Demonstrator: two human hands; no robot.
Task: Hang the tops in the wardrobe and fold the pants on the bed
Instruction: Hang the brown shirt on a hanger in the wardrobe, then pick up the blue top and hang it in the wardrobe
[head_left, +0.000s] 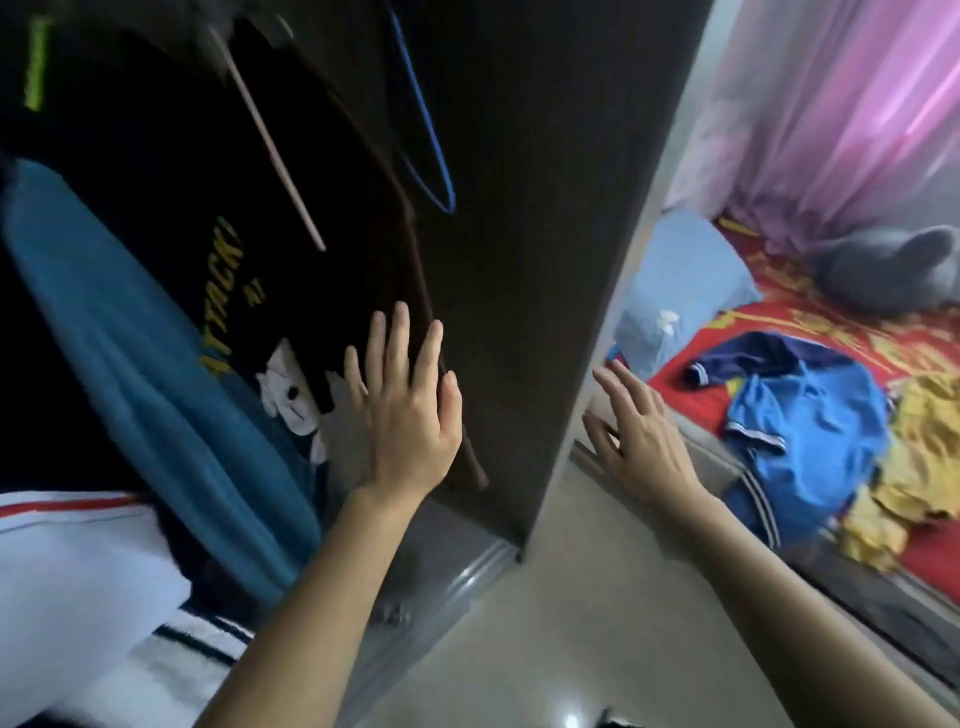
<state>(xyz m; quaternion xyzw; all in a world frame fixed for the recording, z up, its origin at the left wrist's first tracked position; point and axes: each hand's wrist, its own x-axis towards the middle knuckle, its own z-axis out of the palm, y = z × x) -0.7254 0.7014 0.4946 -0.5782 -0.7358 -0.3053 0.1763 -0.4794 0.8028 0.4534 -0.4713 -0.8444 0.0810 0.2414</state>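
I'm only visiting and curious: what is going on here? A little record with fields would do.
Place: open wardrobe beside a bed with a red cover
Left hand: open, fingers straight, by the dark hanging tops
Right hand: open, empty, stretched toward the bed
In wardrobe: black top with yellow lettering, teal garment, empty blue hanger
On bed: blue garment, yellow garment, blue pillow, blurred grey shape
Task state: bed clothes not yet hung or folded
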